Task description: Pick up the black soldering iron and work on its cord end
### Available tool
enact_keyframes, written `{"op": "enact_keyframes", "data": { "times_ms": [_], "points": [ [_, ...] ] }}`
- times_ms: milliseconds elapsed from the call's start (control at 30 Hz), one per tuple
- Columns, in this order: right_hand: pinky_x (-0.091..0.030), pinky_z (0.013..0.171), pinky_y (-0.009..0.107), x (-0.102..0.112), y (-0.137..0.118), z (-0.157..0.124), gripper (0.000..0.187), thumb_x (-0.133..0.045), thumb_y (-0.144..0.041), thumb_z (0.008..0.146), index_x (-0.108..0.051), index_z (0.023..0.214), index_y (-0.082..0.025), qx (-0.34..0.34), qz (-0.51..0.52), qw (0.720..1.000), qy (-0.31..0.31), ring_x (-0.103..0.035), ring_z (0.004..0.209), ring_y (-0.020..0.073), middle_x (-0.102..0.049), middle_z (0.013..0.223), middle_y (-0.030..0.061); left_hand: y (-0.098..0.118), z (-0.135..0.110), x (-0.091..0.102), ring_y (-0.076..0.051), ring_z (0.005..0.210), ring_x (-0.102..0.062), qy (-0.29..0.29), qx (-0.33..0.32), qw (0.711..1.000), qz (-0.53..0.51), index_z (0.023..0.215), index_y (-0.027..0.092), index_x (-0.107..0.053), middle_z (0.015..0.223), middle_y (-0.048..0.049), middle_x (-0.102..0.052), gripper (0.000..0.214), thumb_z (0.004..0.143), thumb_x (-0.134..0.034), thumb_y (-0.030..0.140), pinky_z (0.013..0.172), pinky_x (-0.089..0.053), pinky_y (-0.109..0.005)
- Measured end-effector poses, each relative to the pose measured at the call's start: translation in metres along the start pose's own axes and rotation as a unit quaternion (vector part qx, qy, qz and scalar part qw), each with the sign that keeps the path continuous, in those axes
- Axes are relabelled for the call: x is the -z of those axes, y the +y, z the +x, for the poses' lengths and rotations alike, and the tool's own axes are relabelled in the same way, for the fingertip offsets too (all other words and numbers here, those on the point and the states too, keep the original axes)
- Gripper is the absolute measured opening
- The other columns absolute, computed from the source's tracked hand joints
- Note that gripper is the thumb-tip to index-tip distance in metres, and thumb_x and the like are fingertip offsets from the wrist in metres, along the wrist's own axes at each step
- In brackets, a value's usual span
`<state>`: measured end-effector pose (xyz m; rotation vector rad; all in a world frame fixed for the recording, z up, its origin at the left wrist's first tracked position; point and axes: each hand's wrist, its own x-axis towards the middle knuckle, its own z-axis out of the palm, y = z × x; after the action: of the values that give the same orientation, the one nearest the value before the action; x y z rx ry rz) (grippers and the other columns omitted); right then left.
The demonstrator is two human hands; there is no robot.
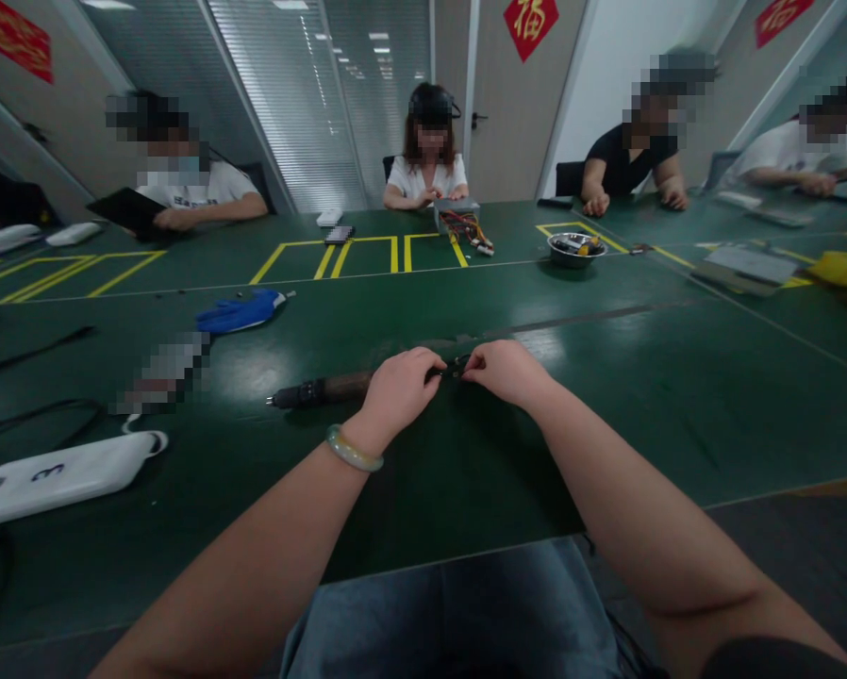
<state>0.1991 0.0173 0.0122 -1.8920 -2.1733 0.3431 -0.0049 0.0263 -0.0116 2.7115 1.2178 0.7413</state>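
Observation:
A dark brown and black pen-shaped power tool [324,389], apparently an electric screwdriver, lies on the green table with its tip pointing left. My left hand [404,385], a bangle on its wrist, covers the tool's rear end, thumb and fingers closed there. Opposite it, my right hand [506,372] pinches a small black plug or cable end [456,366]. The fingertips of both hands are a short distance apart, and dark small parts show between them. Whether plug and tool are joined cannot be made out.
To the left are a blue glove [240,312], a pixelated phone-like object [173,368] and a white power bank [62,479] marked 3. Across the table stand a metal bowl [576,251] of small parts and a grey box [456,215] with coloured wires, near a seated person [427,174].

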Motion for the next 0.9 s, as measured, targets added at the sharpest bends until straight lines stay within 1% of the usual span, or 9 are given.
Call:
{"op": "enact_keyframes", "data": {
  "times_ms": [100,200,267,400,633,800,900],
  "points": [
    [-0.04,0.063,0.025,-0.005,0.001,0.003,0.008,-0.07,-0.032,0.08,-0.074,0.082,-0.025,0.023,0.008,1.0,0.009,-0.061,0.073,0.0144,-0.069,0.078,-0.0011,-0.001,0.0,0.0,-0.02,0.101,-0.062,0.0,0.006,1.0,-0.006,0.103,0.022,-0.064,0.107,-0.0025,-0.066,0.017,0.087,-0.058,0.02,0.095,-0.048,-0.037],
    [-0.04,0.063,0.023,-0.009,0.004,0.006,0.012,-0.072,-0.036,0.079,-0.074,0.084,-0.024,0.033,0.045,0.998,0.002,-0.061,0.075,0.0135,-0.068,0.079,-0.0012,0.0,0.0,0.001,-0.019,0.1,-0.062,-0.001,0.008,1.0,-0.008,0.102,0.023,-0.065,0.106,-0.0021,-0.066,0.016,0.087,-0.058,0.021,0.094,-0.049,-0.036],
    [-0.04,0.063,0.022,-0.01,0.006,0.007,0.014,-0.074,-0.037,0.078,-0.074,0.083,-0.024,0.043,0.067,0.997,-0.001,-0.061,0.075,0.0129,-0.068,0.078,-0.0019,0.001,0.0,0.001,-0.019,0.099,-0.062,0.0,0.009,1.0,-0.007,0.102,0.023,-0.065,0.106,-0.0017,-0.066,0.016,0.087,-0.059,0.02,0.093,-0.049,-0.035],
    [-0.04,0.061,0.022,-0.01,0.007,0.007,0.013,-0.076,-0.037,0.077,-0.074,0.082,-0.024,0.061,0.088,0.994,0.013,-0.06,0.073,0.0123,-0.068,0.077,-0.0031,0.001,0.0,0.002,-0.019,0.099,-0.062,0.0,0.008,1.0,-0.008,0.101,0.023,-0.065,0.105,-0.0013,-0.066,0.016,0.087,-0.059,0.02,0.093,-0.048,-0.035],
    [-0.04,0.061,0.022,-0.009,0.003,0.006,0.012,-0.075,-0.034,0.077,-0.073,0.081,-0.023,0.063,0.083,0.995,0.009,-0.06,0.071,0.0118,-0.068,0.076,-0.0021,0.0,0.001,0.002,-0.019,0.1,-0.062,-0.005,0.007,1.0,-0.009,0.1,0.023,-0.065,0.105,-0.0017,-0.067,0.016,0.086,-0.059,0.019,0.093,-0.048,-0.034],
    [-0.04,0.061,0.022,-0.01,0.001,0.006,0.014,-0.074,-0.037,0.078,-0.074,0.081,-0.023,0.054,0.087,0.995,0.006,-0.06,0.071,0.0121,-0.068,0.077,-0.0008,0.0,0.001,0.002,-0.019,0.1,-0.062,-0.006,0.01,1.0,-0.01,0.101,0.023,-0.066,0.106,-0.0016,-0.067,0.017,0.086,-0.058,0.019,0.093,-0.049,-0.034],
    [-0.041,0.062,0.022,-0.012,0.001,0.007,0.014,-0.074,-0.036,0.078,-0.074,0.08,-0.023,0.046,0.099,0.994,0.017,-0.06,0.072,0.0124,-0.068,0.079,-0.0005,0.0,0.001,0.002,-0.019,0.099,-0.062,-0.007,0.009,1.0,-0.009,0.101,0.023,-0.066,0.106,-0.0011,-0.067,0.016,0.086,-0.059,0.019,0.093,-0.049,-0.034]
  ]
}}
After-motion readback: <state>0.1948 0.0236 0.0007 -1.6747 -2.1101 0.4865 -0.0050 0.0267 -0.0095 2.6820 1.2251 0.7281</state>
